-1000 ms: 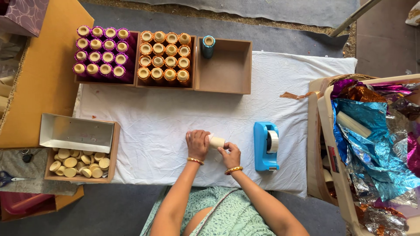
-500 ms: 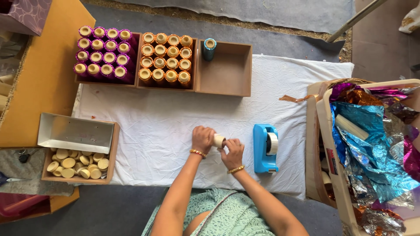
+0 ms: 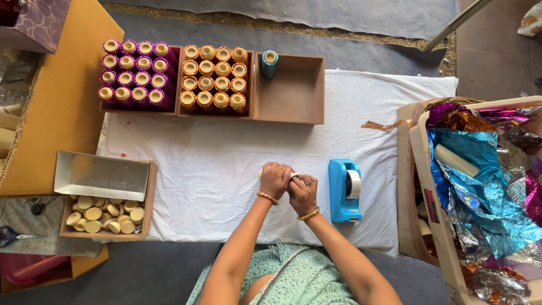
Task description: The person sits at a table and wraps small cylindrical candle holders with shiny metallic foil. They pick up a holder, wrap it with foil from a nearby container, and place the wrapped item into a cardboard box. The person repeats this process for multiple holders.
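A box of plain cream rolls [image 3: 104, 213] sits at the left of the white-clothed tabletop [image 3: 226, 152], below trays of purple-wrapped rolls [image 3: 135, 76] and orange-wrapped rolls [image 3: 214, 76]. At centre, the left hand [image 3: 275, 179] and right hand [image 3: 303, 194] are pressed together, both closed around a small cream roll [image 3: 292, 175] held just above the cloth. A blue tape dispenser [image 3: 345, 190] stands just right; crumpled foil sheets [image 3: 485, 186] fill the bin beyond. Steady, even finger pressure would likely keep the roll from slipping.
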